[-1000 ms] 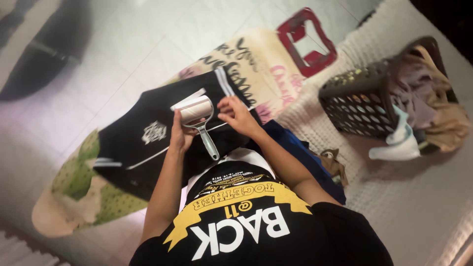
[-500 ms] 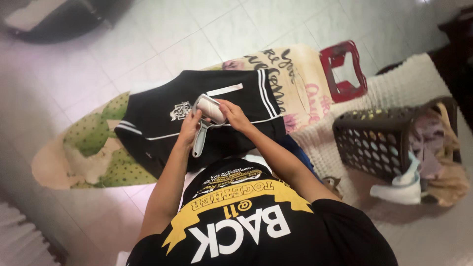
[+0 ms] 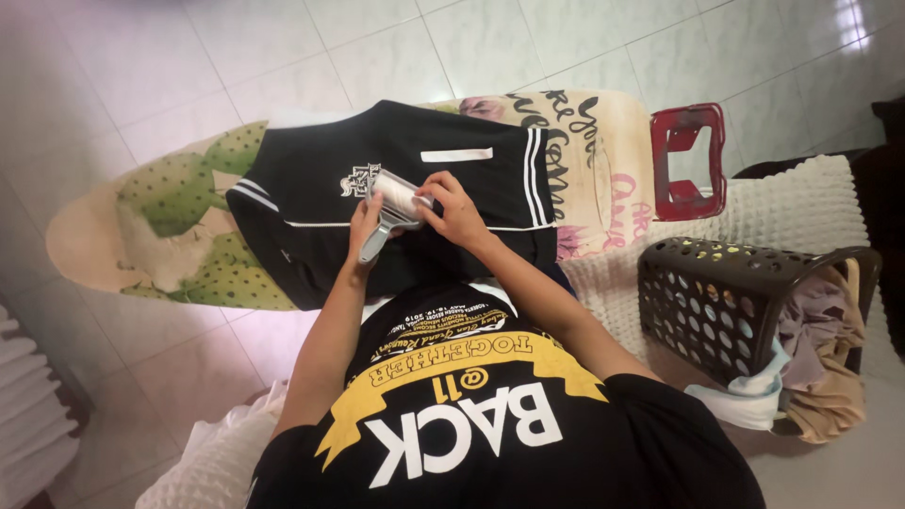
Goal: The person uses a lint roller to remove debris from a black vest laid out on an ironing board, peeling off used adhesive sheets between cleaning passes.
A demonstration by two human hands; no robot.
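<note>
We wear a black short-sleeved T-shirt [image 3: 509, 424] with a yellow ribbon banner and large white letters; arms seem bare.

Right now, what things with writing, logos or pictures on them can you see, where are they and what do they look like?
Ironing board cover: across the floor ahead, cream with dark and pink lettering, green dotted cactus shapes at the left end.
Black garment: spread on the board, small white crest by the lint roller that both hands hold, white stripes at its right end.
Black shirt: on the person, yellow banner and big white letters.
No screens or packages.
</note>
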